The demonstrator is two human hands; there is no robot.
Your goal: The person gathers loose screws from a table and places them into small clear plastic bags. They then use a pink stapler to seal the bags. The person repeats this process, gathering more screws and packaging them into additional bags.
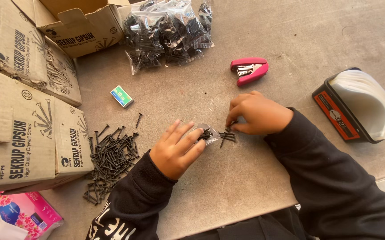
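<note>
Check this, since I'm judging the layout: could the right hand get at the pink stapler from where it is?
Probably yes. The right hand rests on the screws, and the pink stapler lies just beyond it on bare table, nothing between.

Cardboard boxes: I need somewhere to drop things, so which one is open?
The box at the top, beside the heap of filled bags; its flaps stand up, the others lie closed.

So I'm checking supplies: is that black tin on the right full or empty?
Full: the black tin lies tipped on its side, and a thick stack of clear plastic bags bulges from its mouth.
</note>
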